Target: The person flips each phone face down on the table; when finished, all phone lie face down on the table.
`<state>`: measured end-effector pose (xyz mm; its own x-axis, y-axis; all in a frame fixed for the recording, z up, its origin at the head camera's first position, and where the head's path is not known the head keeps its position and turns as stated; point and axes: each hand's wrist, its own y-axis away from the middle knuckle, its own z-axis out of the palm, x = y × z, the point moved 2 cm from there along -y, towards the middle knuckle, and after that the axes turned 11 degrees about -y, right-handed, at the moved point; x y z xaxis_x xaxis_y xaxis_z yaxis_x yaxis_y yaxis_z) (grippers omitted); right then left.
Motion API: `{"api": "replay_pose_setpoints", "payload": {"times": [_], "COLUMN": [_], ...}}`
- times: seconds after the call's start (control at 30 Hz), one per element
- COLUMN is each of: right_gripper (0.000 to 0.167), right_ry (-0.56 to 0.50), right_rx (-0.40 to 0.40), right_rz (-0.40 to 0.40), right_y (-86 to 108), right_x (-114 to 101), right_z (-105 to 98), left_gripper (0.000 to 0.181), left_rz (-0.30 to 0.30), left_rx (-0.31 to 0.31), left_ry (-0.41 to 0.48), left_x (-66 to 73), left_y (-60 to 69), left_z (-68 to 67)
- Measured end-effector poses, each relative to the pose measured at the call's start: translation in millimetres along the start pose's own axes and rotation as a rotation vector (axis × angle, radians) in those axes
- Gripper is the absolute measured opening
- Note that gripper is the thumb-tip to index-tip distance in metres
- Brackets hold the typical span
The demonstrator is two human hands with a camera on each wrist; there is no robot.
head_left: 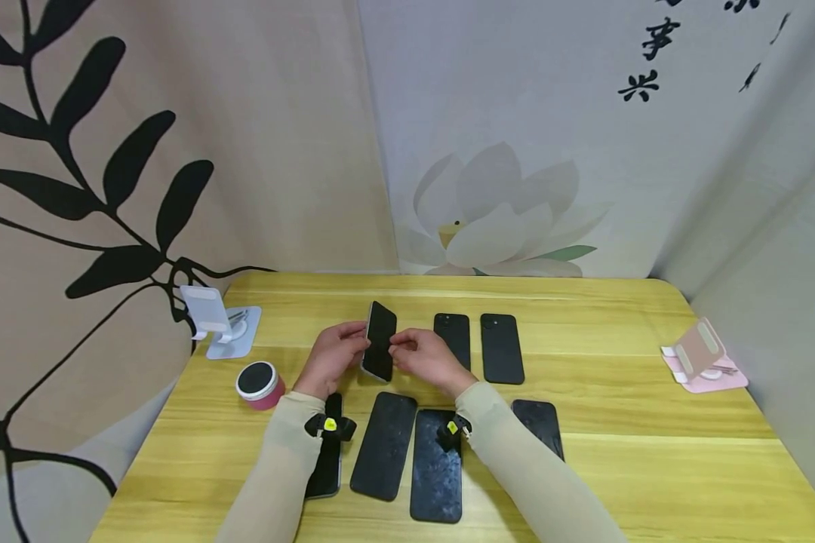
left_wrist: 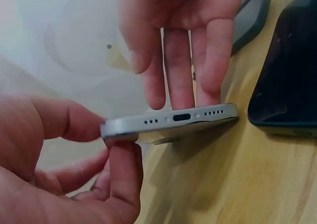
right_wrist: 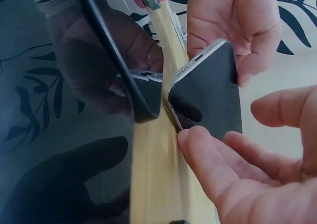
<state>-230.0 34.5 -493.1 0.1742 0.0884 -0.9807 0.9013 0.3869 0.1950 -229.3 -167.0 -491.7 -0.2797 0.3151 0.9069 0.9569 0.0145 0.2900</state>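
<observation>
A smartphone [head_left: 381, 341] with a dark screen and pale metal frame is tilted up off the table. My left hand [head_left: 333, 358] pinches its left edge between thumb and fingers. In the left wrist view the phone's bottom edge [left_wrist: 181, 118] shows a charging port and speaker holes. My right hand [head_left: 429, 360] is at the phone's other side. Its fingertips touch the phone's edge, as the right wrist view shows, while the thumb [right_wrist: 277, 107] stands apart from it. The phone's back is mostly hidden.
Two dark phones [head_left: 502, 347] lie behind on the right; several more, including a smudged one [head_left: 436, 483], lie nearer. A pink jar [head_left: 266, 394] with a black top stands left. A white phone stand [head_left: 227, 343] and a pink one [head_left: 709, 377] stand near the wooden table's [head_left: 625, 467] sides.
</observation>
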Motion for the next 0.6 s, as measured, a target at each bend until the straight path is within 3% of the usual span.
{"api": "replay_pose_setpoints", "payload": {"times": [0.2, 0.37, 0.6], "right_gripper": [0.038, 0.042, 0.041], "right_ry": [-0.036, -0.116, -0.204], "right_rx": [0.012, 0.023, 0.025], "right_rz": [0.015, 0.025, 0.035], "right_y": [-0.9, -1.4, -1.7], "right_x": [-0.1, 2.1, 3.3], "right_z": [-0.7, -2.7, -4.2], "left_gripper": [0.049, 0.052, 0.052], "left_rz": [0.024, 0.048, 0.026], "left_rx": [-0.099, -0.197, -0.259], "left_ry": [0.101, 0.121, 0.148], "left_x": [0.0, -4.3, -5.1], "left_y": [2.4, 0.1, -0.9], "left_z": [6.3, 11.3, 14.7]}}
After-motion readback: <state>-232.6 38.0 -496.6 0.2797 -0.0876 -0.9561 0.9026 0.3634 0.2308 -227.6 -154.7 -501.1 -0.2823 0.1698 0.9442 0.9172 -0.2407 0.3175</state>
